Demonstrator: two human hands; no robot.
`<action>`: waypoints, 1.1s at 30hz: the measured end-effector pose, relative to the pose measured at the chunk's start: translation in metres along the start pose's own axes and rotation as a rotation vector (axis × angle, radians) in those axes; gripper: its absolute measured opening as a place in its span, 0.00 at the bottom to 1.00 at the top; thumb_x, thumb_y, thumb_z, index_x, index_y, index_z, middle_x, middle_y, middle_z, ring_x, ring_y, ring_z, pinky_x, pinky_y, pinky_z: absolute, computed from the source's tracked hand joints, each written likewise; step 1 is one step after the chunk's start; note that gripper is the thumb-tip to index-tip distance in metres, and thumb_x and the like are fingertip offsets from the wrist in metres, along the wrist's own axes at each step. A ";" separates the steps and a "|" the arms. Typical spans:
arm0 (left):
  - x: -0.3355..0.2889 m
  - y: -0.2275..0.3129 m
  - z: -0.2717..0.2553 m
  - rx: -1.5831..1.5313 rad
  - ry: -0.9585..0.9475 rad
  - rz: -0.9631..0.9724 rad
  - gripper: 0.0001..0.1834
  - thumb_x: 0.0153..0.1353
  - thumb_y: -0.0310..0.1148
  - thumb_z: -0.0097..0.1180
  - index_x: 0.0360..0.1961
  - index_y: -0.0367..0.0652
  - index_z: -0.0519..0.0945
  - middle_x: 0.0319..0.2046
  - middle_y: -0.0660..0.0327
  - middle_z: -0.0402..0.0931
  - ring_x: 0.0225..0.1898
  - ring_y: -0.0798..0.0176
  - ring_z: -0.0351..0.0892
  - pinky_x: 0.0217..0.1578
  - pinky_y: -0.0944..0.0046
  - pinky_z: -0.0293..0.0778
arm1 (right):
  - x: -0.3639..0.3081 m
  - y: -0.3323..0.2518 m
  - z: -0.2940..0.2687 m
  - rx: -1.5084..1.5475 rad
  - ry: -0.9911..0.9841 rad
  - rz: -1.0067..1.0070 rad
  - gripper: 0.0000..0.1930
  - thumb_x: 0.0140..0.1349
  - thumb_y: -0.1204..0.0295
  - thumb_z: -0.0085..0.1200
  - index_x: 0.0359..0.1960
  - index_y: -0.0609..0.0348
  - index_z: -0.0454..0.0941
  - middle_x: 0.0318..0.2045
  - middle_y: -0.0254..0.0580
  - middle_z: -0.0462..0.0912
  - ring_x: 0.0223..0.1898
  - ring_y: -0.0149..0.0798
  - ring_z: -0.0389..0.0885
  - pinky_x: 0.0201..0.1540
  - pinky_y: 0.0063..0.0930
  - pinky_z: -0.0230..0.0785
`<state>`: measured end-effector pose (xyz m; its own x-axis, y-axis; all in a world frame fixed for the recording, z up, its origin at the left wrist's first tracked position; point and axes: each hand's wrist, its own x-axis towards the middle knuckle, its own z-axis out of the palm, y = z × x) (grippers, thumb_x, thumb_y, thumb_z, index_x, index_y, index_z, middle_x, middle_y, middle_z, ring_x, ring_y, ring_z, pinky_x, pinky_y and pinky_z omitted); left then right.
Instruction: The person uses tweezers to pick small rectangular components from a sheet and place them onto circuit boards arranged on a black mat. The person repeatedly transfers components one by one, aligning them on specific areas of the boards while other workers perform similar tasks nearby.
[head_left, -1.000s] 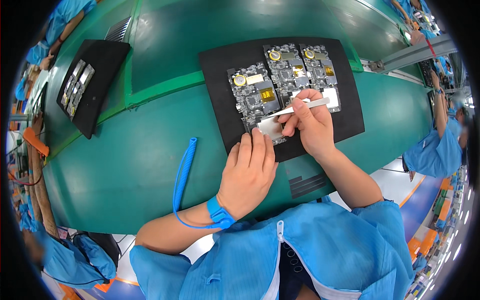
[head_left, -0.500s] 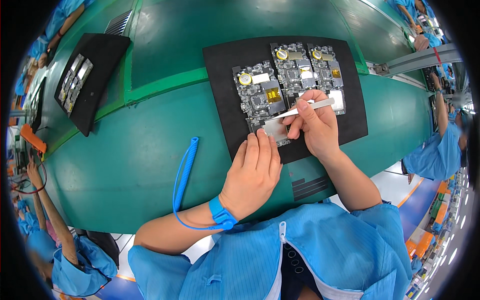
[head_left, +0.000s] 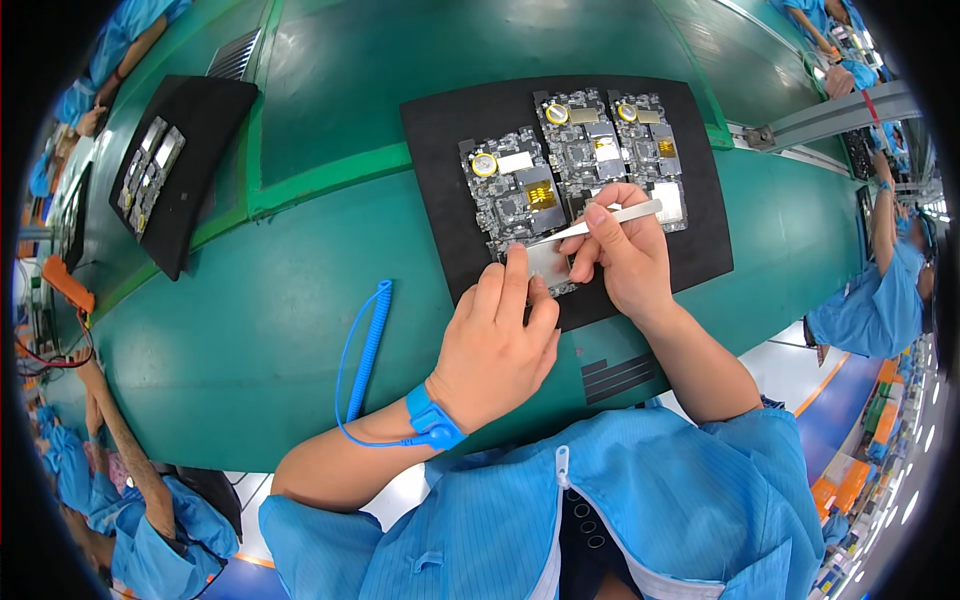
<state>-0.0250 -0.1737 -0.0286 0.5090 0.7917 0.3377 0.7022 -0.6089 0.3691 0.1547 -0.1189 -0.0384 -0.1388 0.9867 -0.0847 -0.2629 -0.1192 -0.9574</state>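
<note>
My right hand [head_left: 632, 250] is closed around a pair of white tweezers [head_left: 640, 212], which slant down to the left. Their tips meet the lower part of the left circuit board [head_left: 507, 200], by the upper edge of a flat silver metal plate [head_left: 548, 263]. From the lower left, my left hand [head_left: 497, 325] holds that board's lower end. Its index finger presses close to the tweezer tips, and its thumb lies beside the plate. Two similar boards, a middle one [head_left: 578, 155] and a right one [head_left: 660, 150], lie alongside; the middle board's lower end is hidden by my right hand.
The boards rest on a black mat [head_left: 700, 240] on the green table [head_left: 280, 330]. A blue coiled cord [head_left: 369, 345] runs to the blue strap [head_left: 434, 420] on my left wrist. Another black mat [head_left: 215, 130] with boards is at far left. Co-workers in blue sit at both sides.
My left index finger has stretched up toward the tweezer tips, and the thumb has come apart from the fingers. The tweezers stay at nearly the same spot on the board.
</note>
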 end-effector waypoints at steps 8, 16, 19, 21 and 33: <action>0.003 -0.003 -0.004 0.013 -0.075 0.030 0.26 0.43 0.36 0.64 0.42 0.31 0.74 0.52 0.39 0.64 0.49 0.46 0.68 0.47 0.56 0.70 | -0.017 0.012 0.003 -0.237 0.028 -0.393 0.07 0.66 0.77 0.44 0.42 0.64 0.60 0.28 0.45 0.77 0.20 0.23 0.75 0.22 0.15 0.70; -0.012 0.012 0.004 0.277 -0.061 0.046 0.30 0.51 0.39 0.57 0.50 0.24 0.72 0.50 0.37 0.67 0.51 0.43 0.68 0.51 0.57 0.69 | -0.018 0.023 0.005 -0.418 -0.072 -0.521 0.08 0.66 0.75 0.46 0.40 0.66 0.64 0.26 0.43 0.80 0.23 0.26 0.79 0.26 0.16 0.72; -0.011 0.011 0.003 0.270 -0.054 0.052 0.30 0.51 0.39 0.57 0.50 0.24 0.72 0.49 0.37 0.68 0.50 0.43 0.69 0.51 0.57 0.70 | -0.018 0.023 0.005 -0.434 -0.073 -0.509 0.08 0.65 0.75 0.47 0.40 0.67 0.63 0.27 0.43 0.80 0.23 0.26 0.79 0.26 0.17 0.72; -0.010 0.011 0.003 0.274 -0.055 0.054 0.30 0.51 0.39 0.57 0.50 0.24 0.72 0.49 0.37 0.68 0.50 0.43 0.69 0.51 0.58 0.70 | -0.018 0.025 0.002 -0.504 -0.091 -0.523 0.08 0.65 0.75 0.47 0.40 0.67 0.63 0.27 0.43 0.80 0.23 0.26 0.80 0.26 0.17 0.72; -0.011 0.010 0.004 0.282 -0.054 0.071 0.30 0.50 0.39 0.57 0.49 0.24 0.72 0.48 0.37 0.69 0.50 0.42 0.69 0.51 0.57 0.70 | -0.017 0.010 0.006 -0.804 -0.252 -0.820 0.05 0.54 0.80 0.56 0.32 0.61 0.73 0.28 0.44 0.80 0.24 0.39 0.80 0.26 0.28 0.72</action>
<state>-0.0218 -0.1881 -0.0317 0.5824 0.7536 0.3048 0.7706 -0.6312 0.0883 0.1490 -0.1376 -0.0450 -0.4164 0.6755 0.6086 0.3043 0.7343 -0.6068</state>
